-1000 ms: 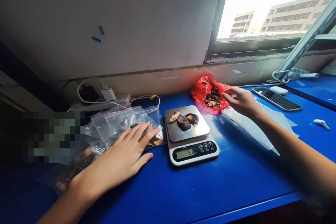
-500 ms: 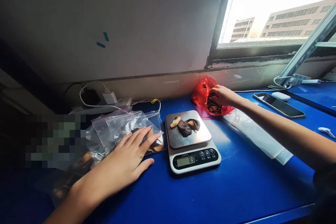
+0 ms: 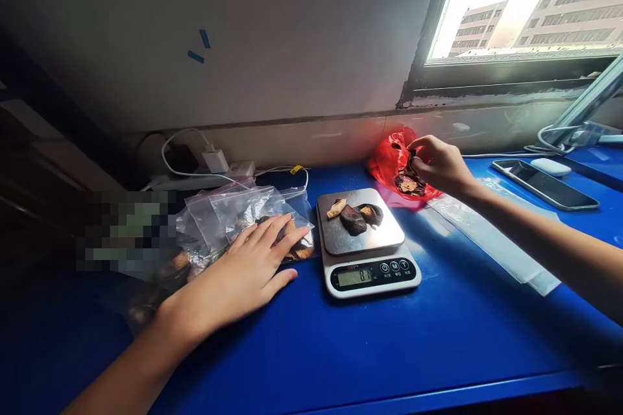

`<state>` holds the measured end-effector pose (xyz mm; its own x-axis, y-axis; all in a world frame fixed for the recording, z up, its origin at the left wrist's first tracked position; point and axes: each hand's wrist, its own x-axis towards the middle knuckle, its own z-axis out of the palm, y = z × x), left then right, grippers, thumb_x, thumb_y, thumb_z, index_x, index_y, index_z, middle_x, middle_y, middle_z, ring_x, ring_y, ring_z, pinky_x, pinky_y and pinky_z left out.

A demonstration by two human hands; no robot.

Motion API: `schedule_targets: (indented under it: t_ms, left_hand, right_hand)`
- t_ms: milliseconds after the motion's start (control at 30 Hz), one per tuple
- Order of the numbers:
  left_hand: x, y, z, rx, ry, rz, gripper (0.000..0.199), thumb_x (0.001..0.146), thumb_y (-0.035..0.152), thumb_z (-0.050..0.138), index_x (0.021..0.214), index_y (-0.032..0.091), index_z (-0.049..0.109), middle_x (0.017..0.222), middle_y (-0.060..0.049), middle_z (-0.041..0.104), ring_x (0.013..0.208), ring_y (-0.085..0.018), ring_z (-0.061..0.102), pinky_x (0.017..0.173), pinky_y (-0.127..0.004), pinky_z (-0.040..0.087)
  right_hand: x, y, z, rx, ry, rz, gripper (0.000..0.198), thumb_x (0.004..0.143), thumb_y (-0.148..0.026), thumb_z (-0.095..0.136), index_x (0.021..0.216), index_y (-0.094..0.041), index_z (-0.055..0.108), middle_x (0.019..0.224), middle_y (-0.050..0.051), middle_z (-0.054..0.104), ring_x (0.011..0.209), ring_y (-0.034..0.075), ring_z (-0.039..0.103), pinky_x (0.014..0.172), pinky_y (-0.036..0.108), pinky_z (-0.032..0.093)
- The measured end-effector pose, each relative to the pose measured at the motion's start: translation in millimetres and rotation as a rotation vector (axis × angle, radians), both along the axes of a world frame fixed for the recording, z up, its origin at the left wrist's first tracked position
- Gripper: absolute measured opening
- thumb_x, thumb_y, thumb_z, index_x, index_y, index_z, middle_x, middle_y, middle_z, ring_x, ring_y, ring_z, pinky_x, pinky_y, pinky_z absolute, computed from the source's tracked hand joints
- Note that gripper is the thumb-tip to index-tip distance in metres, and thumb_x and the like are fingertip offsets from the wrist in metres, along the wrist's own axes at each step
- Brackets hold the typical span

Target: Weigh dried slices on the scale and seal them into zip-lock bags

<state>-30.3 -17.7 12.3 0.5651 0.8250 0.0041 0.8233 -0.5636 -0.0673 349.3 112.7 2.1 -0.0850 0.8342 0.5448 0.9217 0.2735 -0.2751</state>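
My left hand (image 3: 248, 269) lies flat with fingers spread on clear zip bags (image 3: 248, 207) that hold dark brown and tan dried pieces. Right of it stands a white kitchen scale (image 3: 372, 292). On its steel plate rest several curled pieces of what looks like dried peel (image 3: 353, 220), dark outside and pale inside; the display seems to read 8.1. At the back, a red plastic bag (image 3: 387, 165) lies open with more dried pieces (image 3: 409, 183) in it. My right hand (image 3: 440, 165) is at its mouth, thumb and fingers pinched on a small dark piece, mostly hidden.
Flat clear plastic bags (image 3: 506, 240) lie under my right forearm. Beyond them are a phone (image 3: 545, 183) and a white earphone case (image 3: 550, 167). A charger (image 3: 215, 161) with white cables and a power strip (image 3: 241, 170) sit along the wall. The blue table's front edge (image 3: 462, 395) runs below.
My right hand has drawn up and back from inside the red bag, pinching a dark piece. The scale display went from 8.3 to 8.1. My left hand stays on the bags; the view shifted slightly.
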Motion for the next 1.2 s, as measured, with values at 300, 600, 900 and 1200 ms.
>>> schedule_targets:
  t_ms: [300, 600, 900, 1200]
  left_hand:
    - [1, 2, 2.2, -0.02, -0.007, 0.001, 0.057, 0.095, 0.039, 0.048, 0.149, 0.031, 0.032, 0.155, -0.01, 0.034, 0.142, -0.033, 0.033, 0.113, -0.057, 0.033]
    - [-3, 2, -5.1, 0.042, -0.035, -0.014, 0.057, 0.094, 0.037, 0.05, 0.148, 0.033, 0.032, 0.154, -0.009, 0.037, 0.141, -0.033, 0.035, 0.113, -0.058, 0.033]
    - [-5, 2, -3.3, 0.044, -0.047, -0.024, 0.056, 0.094, 0.036, 0.05, 0.147, 0.032, 0.035, 0.154, -0.009, 0.038, 0.14, -0.033, 0.037, 0.111, -0.056, 0.037]
    - [-9, 4, 10.2, 0.039, -0.076, -0.097, 0.049, 0.096, 0.04, 0.045, 0.144, 0.034, 0.041, 0.152, -0.004, 0.04, 0.136, -0.032, 0.043, 0.109, -0.052, 0.041]
  right_hand:
    - [-61, -52, 3, -0.028, -0.166, 0.141, 0.03, 0.085, -0.018, 0.046, 0.109, -0.016, 0.064, 0.091, 0.011, 0.072, 0.077, 0.022, 0.066, 0.066, 0.032, 0.045]
    - [-70, -35, 8, -0.145, -0.15, 0.239, 0.02, 0.081, -0.018, 0.059, 0.097, -0.02, 0.07, 0.082, 0.005, 0.073, 0.075, 0.02, 0.066, 0.065, 0.028, 0.045]
    - [-91, -41, 11, -0.127, -0.103, 0.37, 0.014, 0.083, -0.02, 0.061, 0.073, -0.021, 0.072, 0.072, 0.003, 0.069, 0.066, 0.016, 0.062, 0.062, 0.026, 0.043]
    - [-28, -55, 24, 0.125, -0.043, 0.275, 0.028, 0.091, -0.037, 0.051, 0.082, -0.019, 0.07, 0.081, 0.008, 0.069, 0.075, 0.021, 0.059, 0.069, 0.033, 0.043]
